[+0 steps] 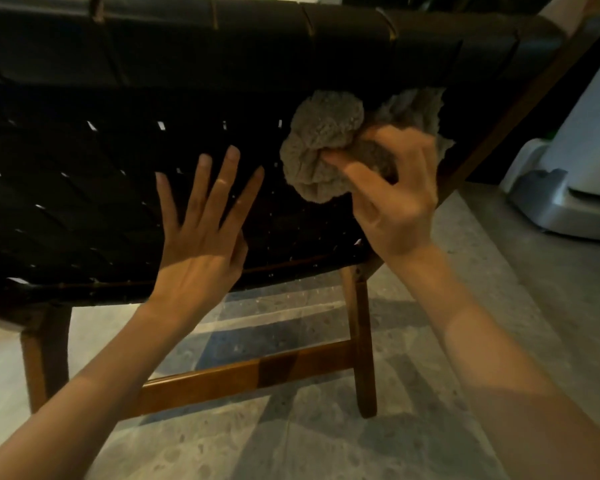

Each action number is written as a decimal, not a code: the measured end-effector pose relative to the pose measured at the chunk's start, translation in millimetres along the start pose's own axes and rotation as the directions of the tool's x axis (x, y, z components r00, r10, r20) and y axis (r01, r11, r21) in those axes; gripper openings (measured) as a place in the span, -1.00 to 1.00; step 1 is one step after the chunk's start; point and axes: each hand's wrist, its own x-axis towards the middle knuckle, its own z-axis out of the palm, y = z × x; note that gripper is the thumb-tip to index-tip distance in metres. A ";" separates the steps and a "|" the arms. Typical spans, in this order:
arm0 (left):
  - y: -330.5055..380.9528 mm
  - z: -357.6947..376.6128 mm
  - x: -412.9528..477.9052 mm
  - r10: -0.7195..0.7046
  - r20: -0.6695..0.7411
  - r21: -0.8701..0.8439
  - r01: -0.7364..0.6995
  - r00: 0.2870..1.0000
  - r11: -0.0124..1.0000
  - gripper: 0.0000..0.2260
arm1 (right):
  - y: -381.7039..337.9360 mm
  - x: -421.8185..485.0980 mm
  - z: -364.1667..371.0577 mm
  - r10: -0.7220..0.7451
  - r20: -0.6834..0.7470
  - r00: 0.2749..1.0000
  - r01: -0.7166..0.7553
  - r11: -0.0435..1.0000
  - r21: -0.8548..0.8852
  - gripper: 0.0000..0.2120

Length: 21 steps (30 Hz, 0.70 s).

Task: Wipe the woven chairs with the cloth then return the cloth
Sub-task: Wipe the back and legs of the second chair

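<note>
Hands: right hand [392,199] grasps bunched cloth [323,147] against woven chair [118,150]; left hand [205,233] flat, fingers straight. Risk: loose cloth edges may miss strips.

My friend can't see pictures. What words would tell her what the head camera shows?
A person's right hand presses a bunched grey cloth against a black woven chair, while the left hand rests flat, fingers spread, on the weave. The chair's wooden legs stand on a pale floor.

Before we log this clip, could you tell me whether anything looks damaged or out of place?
Nothing stands out. The right hand grips the bunched cloth against the woven chair; the left hand lies flat on the weave, which looks intact.
</note>
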 end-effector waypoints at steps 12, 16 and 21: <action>-9.9 9.9 -5.3 0.028 -0.005 0.077 -0.028 1.000 0.997 -0.35 | -13.4 -47.0 45.6 0.183 0.103 0.978 -0.194 0.975 0.107 -0.64; -12.2 13.3 -11.7 0.045 0.007 0.098 -0.045 0.999 0.994 -0.34 | -17.5 -107.3 61.1 0.152 0.321 0.935 -0.200 0.972 0.120 -0.62; -13.9 12.7 -15.3 0.049 0.033 0.082 -0.051 0.998 0.995 -0.32 | -32.3 -177.5 59.2 0.149 0.743 0.653 -0.277 0.960 0.051 -0.60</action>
